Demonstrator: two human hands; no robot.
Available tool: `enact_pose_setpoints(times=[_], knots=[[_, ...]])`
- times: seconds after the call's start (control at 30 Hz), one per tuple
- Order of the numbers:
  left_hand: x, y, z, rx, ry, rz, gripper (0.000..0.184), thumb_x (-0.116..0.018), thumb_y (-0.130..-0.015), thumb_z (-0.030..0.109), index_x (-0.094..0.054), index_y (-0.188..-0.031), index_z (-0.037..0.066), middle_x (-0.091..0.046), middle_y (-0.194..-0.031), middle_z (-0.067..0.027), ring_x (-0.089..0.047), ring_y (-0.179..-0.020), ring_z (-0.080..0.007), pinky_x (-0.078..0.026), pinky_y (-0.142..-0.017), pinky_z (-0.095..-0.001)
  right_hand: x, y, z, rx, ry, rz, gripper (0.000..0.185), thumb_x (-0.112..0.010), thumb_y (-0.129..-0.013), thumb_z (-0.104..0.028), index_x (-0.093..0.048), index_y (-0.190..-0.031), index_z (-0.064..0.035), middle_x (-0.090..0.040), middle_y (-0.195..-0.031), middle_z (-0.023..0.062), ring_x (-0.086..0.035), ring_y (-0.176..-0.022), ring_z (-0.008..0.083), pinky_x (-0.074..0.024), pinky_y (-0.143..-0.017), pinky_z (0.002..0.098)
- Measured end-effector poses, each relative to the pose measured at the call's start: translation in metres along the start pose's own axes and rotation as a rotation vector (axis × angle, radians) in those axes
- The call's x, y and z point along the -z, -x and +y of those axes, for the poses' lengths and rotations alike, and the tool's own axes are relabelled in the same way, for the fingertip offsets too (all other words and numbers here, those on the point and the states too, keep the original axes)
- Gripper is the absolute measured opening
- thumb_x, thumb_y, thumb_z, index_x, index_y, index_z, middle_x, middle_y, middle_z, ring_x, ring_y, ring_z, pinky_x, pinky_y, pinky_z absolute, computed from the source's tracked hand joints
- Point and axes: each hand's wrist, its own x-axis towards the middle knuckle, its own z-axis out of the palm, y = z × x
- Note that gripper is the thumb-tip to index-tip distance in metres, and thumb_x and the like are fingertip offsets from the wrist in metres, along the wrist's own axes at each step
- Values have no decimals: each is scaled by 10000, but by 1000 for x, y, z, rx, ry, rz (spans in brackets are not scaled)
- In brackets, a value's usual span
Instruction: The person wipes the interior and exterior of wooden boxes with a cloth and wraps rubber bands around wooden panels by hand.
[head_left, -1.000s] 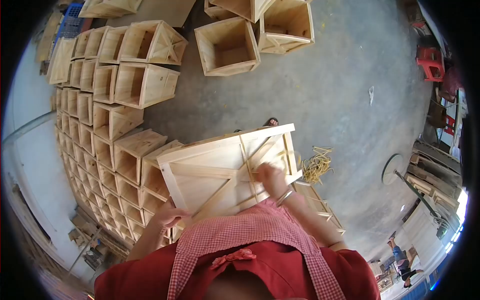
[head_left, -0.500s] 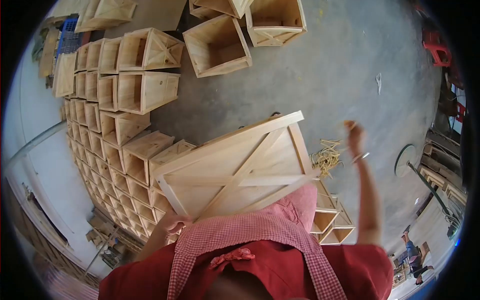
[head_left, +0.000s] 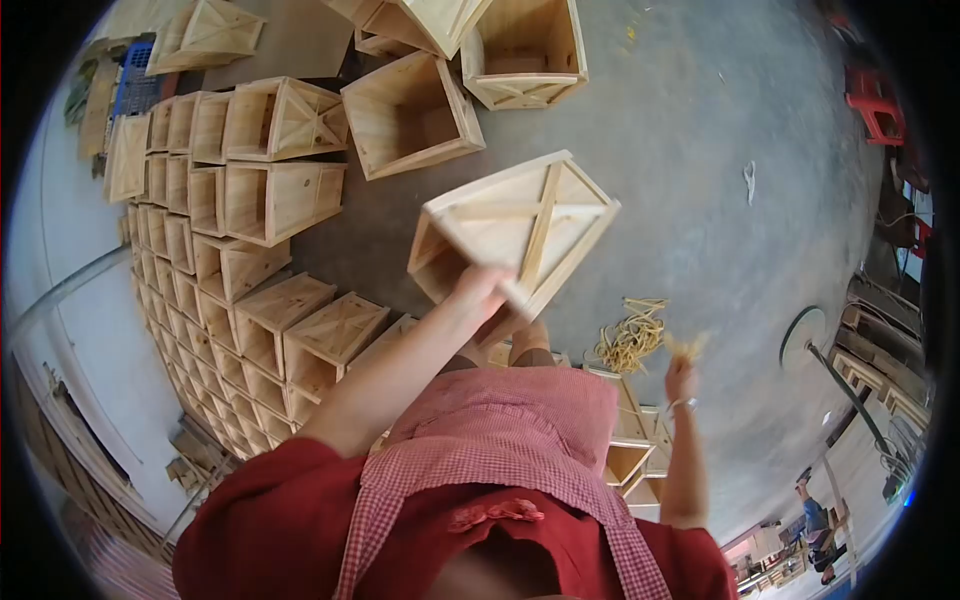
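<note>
My left hand (head_left: 484,287) grips the near edge of an open wooden crate (head_left: 535,215) with crossed slats on its side. The crate is tilted and held in front of my legs, its open end facing left. Out to the right is my right hand (head_left: 682,380), its fingers closed round a pale yellowish thing (head_left: 686,346) too blurred to identify. A tangled heap of yellow strips (head_left: 632,338) lies on the floor just left of that hand.
Rows of stacked wooden crates (head_left: 262,205) fill the left side. More crates (head_left: 412,115) stand on the concrete floor ahead. To the right are a round-based stand (head_left: 803,338) and a red stool (head_left: 876,103). Another person (head_left: 820,530) is far off at lower right.
The crate has swung away from my lap and turned, so its open end shows. My left hand has moved forward and right with it; my right hand has dropped lower and nearer my body.
</note>
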Motion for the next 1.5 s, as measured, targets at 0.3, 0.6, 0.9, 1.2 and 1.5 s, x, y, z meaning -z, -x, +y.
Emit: enact_pose_setpoints(times=[0.3,0.6,0.9,1.2,1.5], knots=[[-120,-225,-10,-44,116,338,262,-486,-843,27,-474,-1103,-7,-530,-1049,-162,-570,-937,-298,-519,-780,-413,-20,158,-28,-283,-261,-204,291,-507,-845,-229,-572,-669,-7,-560,-543,187,-577,-496,332,-421,-461,434],[-154,-161,37,-193,-214,-365,194,-589,-826,146,-523,-997,85,-586,-950,-72,-602,-888,-237,-491,-755,-360,-78,141,-38,-526,-531,-426,241,-434,-877,-155,-577,-983,7,-507,-472,89,-476,-361,169,-390,-365,335],[199,-59,122,-134,-172,215,377,-537,-888,232,-480,-1208,41,-586,-1109,-124,-597,-1014,-260,-493,-836,-392,-66,54,-165,-253,-742,-678,326,-382,-851,5,-632,-1052,-56,-584,-649,57,-451,-374,74,-341,-334,221],[532,-91,361,-342,211,932,871,-682,-695,577,-392,-1300,22,-455,-1227,-241,-447,-1144,-361,-404,-908,-510,-108,143,-311,-484,-480,-553,231,-443,-829,-32,-634,-946,24,-603,-707,81,-528,-453,110,-406,-372,245],[555,-114,354,-341,378,743,118,-618,-763,11,-521,-698,3,-537,-642,-111,-513,-448,-193,-410,-346,-332,-187,140,-499,-8,-158,-459,246,-497,-839,-190,-625,-728,-12,-573,-556,141,-575,-523,188,-435,-496,344]])
